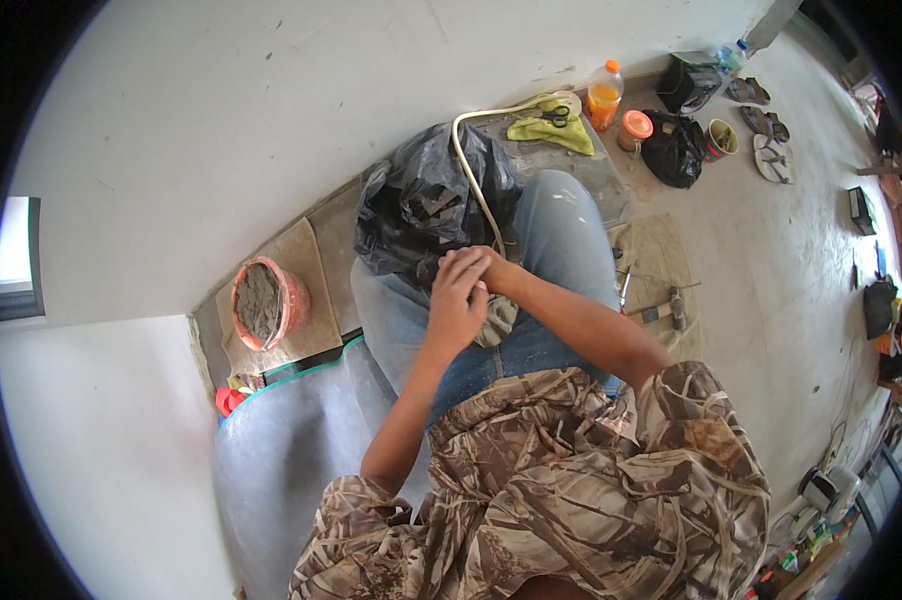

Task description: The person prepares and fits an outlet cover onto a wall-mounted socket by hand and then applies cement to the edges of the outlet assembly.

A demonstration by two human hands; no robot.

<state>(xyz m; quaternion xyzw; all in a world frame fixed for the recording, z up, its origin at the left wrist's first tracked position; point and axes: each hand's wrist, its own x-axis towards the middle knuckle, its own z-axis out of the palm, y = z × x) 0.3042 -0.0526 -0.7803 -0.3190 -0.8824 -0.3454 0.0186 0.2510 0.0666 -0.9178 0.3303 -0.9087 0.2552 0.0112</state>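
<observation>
The left hand lies on top of the right hand, close in front of the lap. The left fingers rest over the right ones. I cannot tell if the fingers of either hand grip something, as the top hand hides it. The black plastic bag is just past the hands, between the jeans and the wall. A thin cream hose runs over the bag down toward the hands; I can't see its end.

To do this well, I think both hands should stay soft and slow, since thin plastic may rip. The hose should not get caught in the folds. The bucket of grey mortar stands off to the left, safe from elbow bumps.
</observation>
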